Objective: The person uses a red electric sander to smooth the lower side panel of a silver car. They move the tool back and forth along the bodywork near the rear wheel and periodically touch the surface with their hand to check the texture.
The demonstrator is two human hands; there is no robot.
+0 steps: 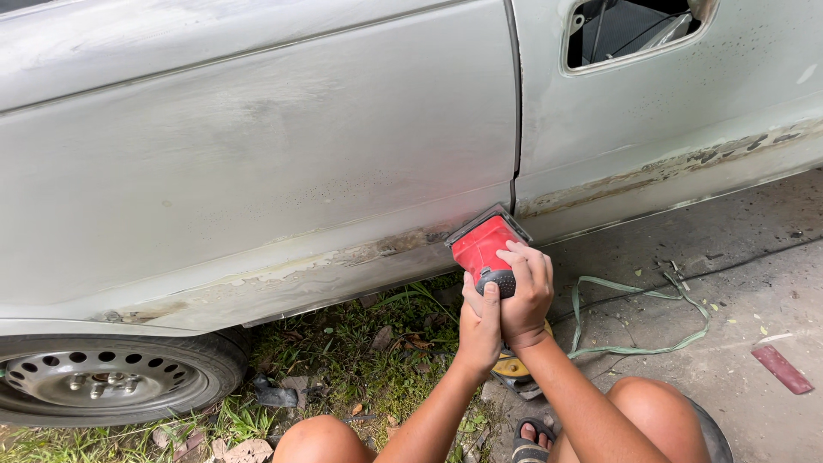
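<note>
Both my hands grip a red electric sander point(483, 244) with a black rear grip. Its flat pad presses against the lower edge of a grey, sanded car door point(257, 171), close to the seam between two panels. My left hand point(478, 330) wraps the sander's black end from below. My right hand point(525, 291) lies over the top of it, fingers on the red body. The door's lower strip shows patches of bare metal and worn paint.
A wheel with a steel rim point(103, 377) sits at lower left. Grass and dead leaves cover the ground under the car. A green cord point(639, 296) loops over the concrete at right, near a red strip point(782, 369). My knees and a sandalled foot point(533, 437) are below.
</note>
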